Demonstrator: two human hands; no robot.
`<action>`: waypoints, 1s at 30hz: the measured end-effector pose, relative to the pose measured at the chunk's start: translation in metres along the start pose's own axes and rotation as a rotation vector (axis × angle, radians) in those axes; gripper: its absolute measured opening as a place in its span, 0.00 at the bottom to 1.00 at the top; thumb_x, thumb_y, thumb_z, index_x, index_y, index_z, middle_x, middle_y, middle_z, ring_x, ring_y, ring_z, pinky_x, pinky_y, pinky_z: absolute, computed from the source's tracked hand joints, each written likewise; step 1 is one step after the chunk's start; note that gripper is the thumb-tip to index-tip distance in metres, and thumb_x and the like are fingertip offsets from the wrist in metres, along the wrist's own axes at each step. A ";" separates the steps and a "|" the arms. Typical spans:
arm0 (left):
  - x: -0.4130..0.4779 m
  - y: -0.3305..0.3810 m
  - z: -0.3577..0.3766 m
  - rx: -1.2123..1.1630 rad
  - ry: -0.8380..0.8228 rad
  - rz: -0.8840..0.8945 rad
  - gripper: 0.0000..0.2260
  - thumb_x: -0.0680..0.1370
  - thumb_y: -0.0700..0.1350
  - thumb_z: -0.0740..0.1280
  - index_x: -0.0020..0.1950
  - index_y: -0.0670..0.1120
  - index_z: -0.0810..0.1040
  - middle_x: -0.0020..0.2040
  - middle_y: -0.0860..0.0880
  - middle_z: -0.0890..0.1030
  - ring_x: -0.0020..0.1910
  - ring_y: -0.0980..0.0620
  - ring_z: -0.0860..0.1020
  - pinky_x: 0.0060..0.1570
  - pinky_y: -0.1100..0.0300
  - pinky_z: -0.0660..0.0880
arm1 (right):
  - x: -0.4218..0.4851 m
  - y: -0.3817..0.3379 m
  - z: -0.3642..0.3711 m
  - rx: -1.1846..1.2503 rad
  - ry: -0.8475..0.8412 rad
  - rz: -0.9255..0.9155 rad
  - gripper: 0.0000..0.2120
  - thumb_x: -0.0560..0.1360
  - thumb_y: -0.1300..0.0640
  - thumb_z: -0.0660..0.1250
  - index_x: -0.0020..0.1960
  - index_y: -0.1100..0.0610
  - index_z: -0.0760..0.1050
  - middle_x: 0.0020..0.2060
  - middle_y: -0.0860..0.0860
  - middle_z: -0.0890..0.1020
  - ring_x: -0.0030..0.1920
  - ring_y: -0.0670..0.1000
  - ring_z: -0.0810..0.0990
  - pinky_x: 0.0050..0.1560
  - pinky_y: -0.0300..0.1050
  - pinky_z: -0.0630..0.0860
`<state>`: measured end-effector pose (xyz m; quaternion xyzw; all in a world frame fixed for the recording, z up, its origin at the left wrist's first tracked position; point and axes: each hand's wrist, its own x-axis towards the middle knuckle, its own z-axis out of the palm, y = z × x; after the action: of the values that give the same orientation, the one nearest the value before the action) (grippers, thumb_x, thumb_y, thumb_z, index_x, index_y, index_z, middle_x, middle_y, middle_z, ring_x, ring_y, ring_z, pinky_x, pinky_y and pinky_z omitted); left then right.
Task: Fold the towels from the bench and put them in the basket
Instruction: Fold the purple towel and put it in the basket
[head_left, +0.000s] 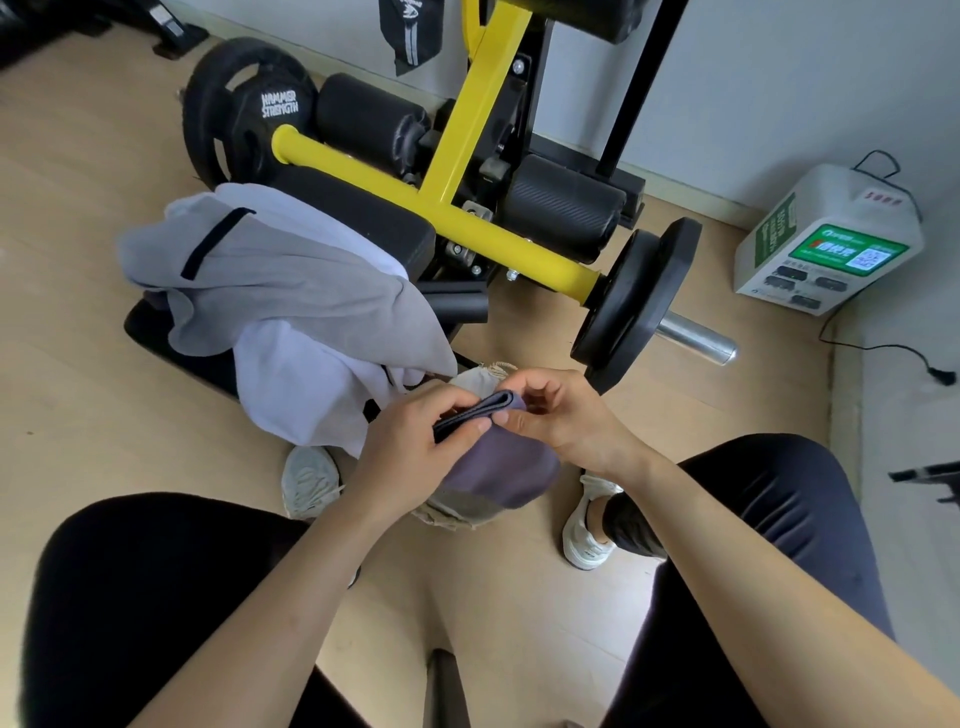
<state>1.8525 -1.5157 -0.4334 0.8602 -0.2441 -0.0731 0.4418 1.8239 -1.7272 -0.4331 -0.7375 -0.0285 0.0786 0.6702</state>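
As left hand (410, 447) grips it, folded towel (475, 411), right hand (563, 415) pinching end

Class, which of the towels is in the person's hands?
The small dark folded towel, pinched by the left hand and right hand; the grey towel and white towel lie loose on the bench.

The black bench (374, 218) carries a grey towel (291, 280) draped over a white towel (306, 384), both hanging off its edge. On the wooden floor (104, 415) stand the basket (452, 512), a yellow machine (467, 130) and a white box (826, 239).
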 end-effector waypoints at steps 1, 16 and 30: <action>0.000 -0.001 0.000 0.009 0.002 0.001 0.12 0.77 0.58 0.65 0.52 0.54 0.82 0.44 0.58 0.80 0.44 0.57 0.78 0.43 0.51 0.76 | 0.000 0.001 0.000 0.004 -0.002 0.011 0.06 0.76 0.68 0.70 0.51 0.70 0.78 0.45 0.59 0.82 0.46 0.53 0.80 0.51 0.49 0.77; -0.001 0.001 -0.033 -0.364 0.231 -0.055 0.02 0.78 0.52 0.69 0.49 0.58 0.81 0.42 0.60 0.84 0.42 0.61 0.80 0.45 0.64 0.76 | 0.004 0.013 0.006 -0.114 -0.077 0.152 0.08 0.72 0.69 0.74 0.46 0.72 0.77 0.38 0.58 0.79 0.41 0.47 0.73 0.45 0.41 0.73; 0.009 -0.028 -0.073 -0.551 0.736 -0.380 0.03 0.81 0.43 0.69 0.49 0.49 0.83 0.41 0.59 0.84 0.44 0.61 0.81 0.52 0.60 0.79 | -0.004 0.046 -0.021 -0.391 -0.123 0.442 0.05 0.72 0.62 0.75 0.48 0.57 0.82 0.42 0.54 0.84 0.41 0.45 0.79 0.49 0.41 0.77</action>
<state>1.8957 -1.4534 -0.4113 0.7096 0.1172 0.0943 0.6883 1.8200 -1.7532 -0.4766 -0.8348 0.0774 0.2601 0.4790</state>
